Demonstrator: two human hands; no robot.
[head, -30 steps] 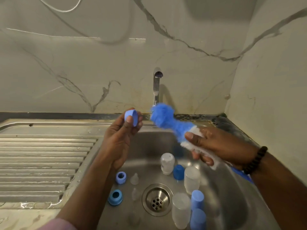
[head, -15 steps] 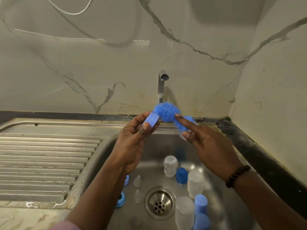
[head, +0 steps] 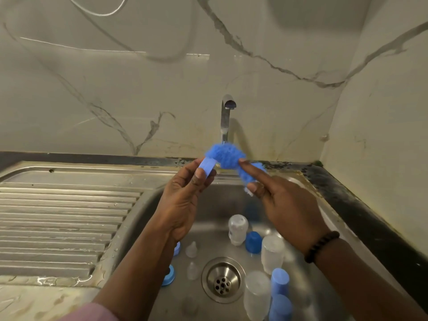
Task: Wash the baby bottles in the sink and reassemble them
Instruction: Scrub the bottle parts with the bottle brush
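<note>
Blue cap (head: 206, 166), small and pale, pinched in left hand (head: 185, 200) fingers; right hand (head: 284, 205) grips fuzzy blue sponge brush (head: 228, 157) pressed against it, over the sink (head: 143, 205).

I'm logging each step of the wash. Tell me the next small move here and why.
Probably twist the blue scrubber inside the blue cap. The left hand pinches the cap with its opening toward the scrubber, and the right hand presses the scrubber head against it above the sink.

A steel sink (head: 143, 212) holds clear bottles (head: 237, 229), blue caps (head: 253, 242), blue rings (head: 170, 275) and teats (head: 191, 249) around its drain (head: 222, 279)
</note>
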